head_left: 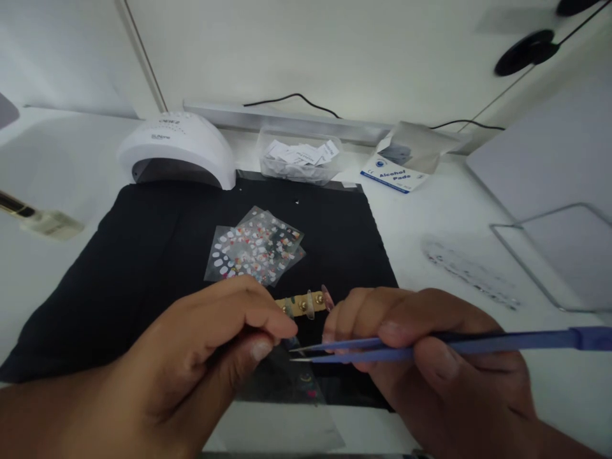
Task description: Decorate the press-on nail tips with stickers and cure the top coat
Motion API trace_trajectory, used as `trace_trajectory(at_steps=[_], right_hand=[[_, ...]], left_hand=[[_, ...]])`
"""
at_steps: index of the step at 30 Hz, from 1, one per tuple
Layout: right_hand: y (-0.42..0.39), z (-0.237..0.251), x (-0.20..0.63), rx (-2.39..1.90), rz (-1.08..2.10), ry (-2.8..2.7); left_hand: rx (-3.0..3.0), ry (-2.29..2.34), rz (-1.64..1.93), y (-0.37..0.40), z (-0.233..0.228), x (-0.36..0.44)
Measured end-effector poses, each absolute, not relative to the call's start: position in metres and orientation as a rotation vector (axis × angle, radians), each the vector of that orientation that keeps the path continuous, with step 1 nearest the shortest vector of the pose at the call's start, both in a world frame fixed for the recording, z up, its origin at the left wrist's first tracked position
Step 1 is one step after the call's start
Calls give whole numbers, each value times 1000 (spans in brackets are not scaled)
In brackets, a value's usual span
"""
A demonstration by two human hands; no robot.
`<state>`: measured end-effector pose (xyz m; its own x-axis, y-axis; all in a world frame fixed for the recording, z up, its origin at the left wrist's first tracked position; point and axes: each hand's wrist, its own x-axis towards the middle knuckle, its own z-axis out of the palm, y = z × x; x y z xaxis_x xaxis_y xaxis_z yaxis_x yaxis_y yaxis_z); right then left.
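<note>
White worktop, seen from the head camera, carrying one black mat at its centre. Behind the mat stood one domed white lamp, one clear tub of paper slips, and one open box of alcohol pads; a wire frame lay at the right edge.

On the mat lay a fanned pile of clear sticker sheets — at least three, the exact count not readable where they overlap. Nearer the viewer sat one brass-coloured strip bearing false nail tips; three could be made out, the left end being hidden by the left hand.

The left hand was closed in a pinch, thumb against forefinger, apparently on the edge of a further clear sheet lying beneath both hands; what exactly the fingers held could not be told. The right hand gripped one pair of blue tweezers, long axis running left to right, handle end off to the right. The two tips were slightly parted with nothing visible between them, and they pointed left — just beside the left thumb, directly in front of the strip and above the lower sheet. Of the two hands, the left lay nearer the tweezer tips' target; the strip lay just beyond both sets of fingers.
</note>
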<state>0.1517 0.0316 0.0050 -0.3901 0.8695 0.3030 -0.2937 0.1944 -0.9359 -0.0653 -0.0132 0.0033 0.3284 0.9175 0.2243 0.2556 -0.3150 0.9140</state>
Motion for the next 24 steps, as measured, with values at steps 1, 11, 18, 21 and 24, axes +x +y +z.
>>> trace_trajectory(at_steps=[1,11,18,21,24], right_hand=[[31,5,151,-583,1408,-1438],[32,4,150,-553,1376,-1449],[30,7,149,-588,1410,-1402],[30,7,149,-584,1409,-1389],[30,8,149,-575,1399,-1400]], left_hand=[[1775,1051,1010,-14,3,-66],[1721,1056,1054,-14,2,-61],[1754,1068,1079,-17,0,-60],[1758,1056,1080,-16,-1,-60],[1755,1047,1090,-15,-2,-61]])
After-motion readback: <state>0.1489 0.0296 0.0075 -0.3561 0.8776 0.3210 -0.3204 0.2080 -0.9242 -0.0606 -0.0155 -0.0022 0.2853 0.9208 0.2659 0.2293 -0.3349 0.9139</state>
